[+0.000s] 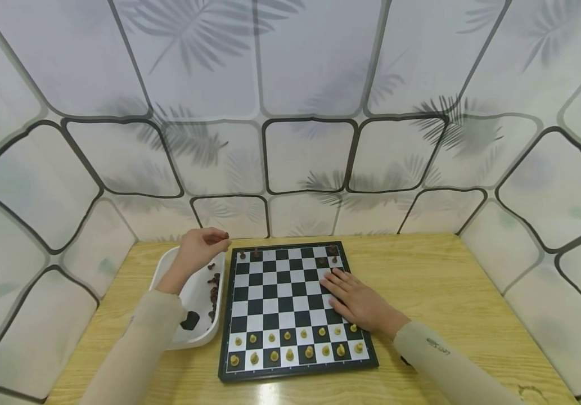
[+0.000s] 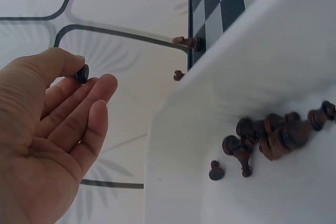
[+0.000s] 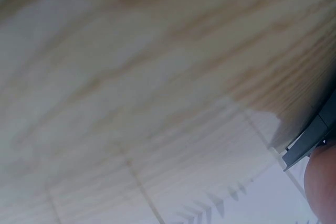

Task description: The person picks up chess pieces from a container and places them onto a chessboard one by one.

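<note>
In the head view my left hand (image 1: 200, 250) is raised over the far end of a white plastic bin (image 1: 199, 341). Between thumb and fingers it pinches a small dark chess piece (image 2: 82, 73), mostly covered by the fingertips. My right hand (image 1: 360, 304) rests with fingers extended on the right side of the chessboard (image 1: 285, 289). Dark red pieces stand in the board's far corners, two at the left, including a rook (image 1: 242, 255), and three at the right. Two rows of yellowish pieces (image 1: 289, 354) line the near side.
More dark red pieces (image 2: 283, 132) lie heaped along the bin's right wall, with a black object (image 1: 190, 320) near its front. The wooden table (image 1: 417, 264) meets patterned walls (image 1: 310, 157) behind and at both sides.
</note>
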`<state>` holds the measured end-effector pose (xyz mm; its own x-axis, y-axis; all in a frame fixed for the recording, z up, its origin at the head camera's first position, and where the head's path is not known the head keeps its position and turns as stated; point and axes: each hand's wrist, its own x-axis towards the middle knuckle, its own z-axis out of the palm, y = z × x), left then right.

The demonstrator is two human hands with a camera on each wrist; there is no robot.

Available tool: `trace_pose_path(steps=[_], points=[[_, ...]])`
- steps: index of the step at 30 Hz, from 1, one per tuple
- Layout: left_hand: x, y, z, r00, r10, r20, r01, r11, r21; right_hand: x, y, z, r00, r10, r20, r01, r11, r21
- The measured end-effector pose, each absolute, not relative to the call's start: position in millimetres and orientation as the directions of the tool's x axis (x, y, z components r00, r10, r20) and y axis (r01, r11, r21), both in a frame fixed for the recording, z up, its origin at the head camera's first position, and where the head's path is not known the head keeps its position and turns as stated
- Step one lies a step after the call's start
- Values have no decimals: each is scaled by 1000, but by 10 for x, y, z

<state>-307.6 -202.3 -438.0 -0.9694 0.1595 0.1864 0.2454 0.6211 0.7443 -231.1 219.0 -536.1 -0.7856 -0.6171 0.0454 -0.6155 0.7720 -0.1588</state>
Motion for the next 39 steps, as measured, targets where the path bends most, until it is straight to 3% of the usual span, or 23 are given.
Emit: trace_pose_path(steps=[30, 39], points=[[-3228, -1414, -4447, -954, 263, 146, 276, 571, 773, -2330, 2195, -5401, -779, -624, 68, -626, 763, -162], [-3262, -1248, -4498, -940, 284, 188, 324, 580, 747, -2329, 2201, -5394, -777, -626, 69, -628, 764, -150]])
